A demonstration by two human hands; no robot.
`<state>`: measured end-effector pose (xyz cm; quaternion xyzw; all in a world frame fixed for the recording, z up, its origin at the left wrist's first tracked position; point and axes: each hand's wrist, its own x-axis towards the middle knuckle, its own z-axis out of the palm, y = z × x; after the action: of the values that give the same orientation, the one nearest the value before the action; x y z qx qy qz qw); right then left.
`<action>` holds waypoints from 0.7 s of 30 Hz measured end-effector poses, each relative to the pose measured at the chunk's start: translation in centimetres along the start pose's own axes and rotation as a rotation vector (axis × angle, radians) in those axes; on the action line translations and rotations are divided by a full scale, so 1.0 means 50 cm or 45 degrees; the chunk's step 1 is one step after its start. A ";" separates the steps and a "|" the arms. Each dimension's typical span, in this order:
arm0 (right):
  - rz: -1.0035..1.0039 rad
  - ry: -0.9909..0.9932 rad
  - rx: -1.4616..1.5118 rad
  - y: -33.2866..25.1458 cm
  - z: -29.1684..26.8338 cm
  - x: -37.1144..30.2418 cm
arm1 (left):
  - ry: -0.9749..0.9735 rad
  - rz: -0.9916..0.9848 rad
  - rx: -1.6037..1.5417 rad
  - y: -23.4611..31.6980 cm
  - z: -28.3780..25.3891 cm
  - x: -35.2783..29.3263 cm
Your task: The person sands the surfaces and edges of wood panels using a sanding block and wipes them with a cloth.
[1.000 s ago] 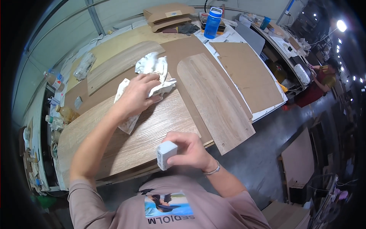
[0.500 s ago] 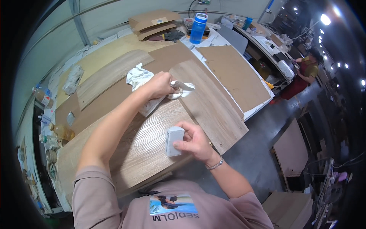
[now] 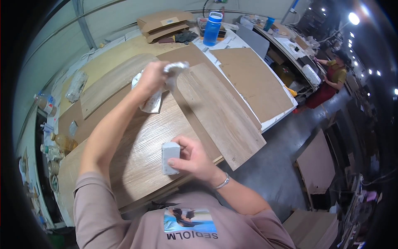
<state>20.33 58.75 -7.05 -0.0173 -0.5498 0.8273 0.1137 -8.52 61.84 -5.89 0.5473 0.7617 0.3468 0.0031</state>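
Observation:
My left hand is closed on a crumpled white rag, which sticks out to the right of the fingers. Below that hand, more white cloth lies at the far end of a wood-grain panel. Closer to my body, my right hand grips a small grey block between thumb and fingers, over the panel's near right part. I cannot tell whether the block touches the surface. A second wood-grain panel lies to the right, and a third lies at the far left.
A blue water bottle and folded cardboard boxes stand at the back. A cardboard sheet covers the table's right side. Several plastic bottles line the left edge. A co-worker stands at a bench far right.
My left hand has moved left and away from me, lifting the rag off the panel's far edge. My right hand has shifted left with the grey block.

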 end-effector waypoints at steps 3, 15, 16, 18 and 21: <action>0.032 -0.043 0.028 0.004 -0.016 0.000 | 0.175 -0.100 -0.272 0.067 -0.076 -0.026; -0.361 0.379 0.405 -0.130 -0.267 0.046 | -0.133 -0.040 0.194 0.237 0.016 -0.195; -0.345 0.365 0.411 -0.136 -0.295 0.061 | -0.220 0.118 0.089 0.272 0.024 -0.216; -0.418 0.415 0.364 -0.141 -0.323 0.088 | -0.423 0.339 -0.024 0.335 0.026 -0.260; -0.361 0.382 0.388 -0.144 -0.293 0.143 | -0.268 0.001 -0.326 0.345 -0.032 -0.296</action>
<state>16.82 76.15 -5.56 -0.0454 -0.3928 0.8645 0.3104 11.13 51.41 -1.05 0.5761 0.7064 0.3818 0.1526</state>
